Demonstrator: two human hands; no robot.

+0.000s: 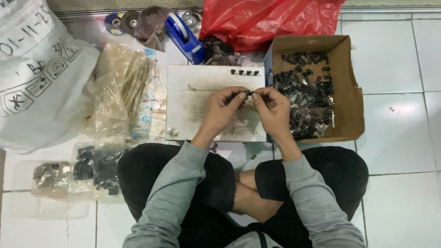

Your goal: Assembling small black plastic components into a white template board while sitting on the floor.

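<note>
My left hand and my right hand meet over a white board lying on the floor. Together they pinch a small black part between the fingertips. Several small black pieces stand in a row at the far edge of the board. To the right of my right hand, an open cardboard box holds a heap of black and silvery small parts.
Clear bags of pale sticks lie left of the board, with bags of dark parts and metal bits nearer. A big white sack, a blue tape dispenser, grinding discs and a red plastic bag sit around.
</note>
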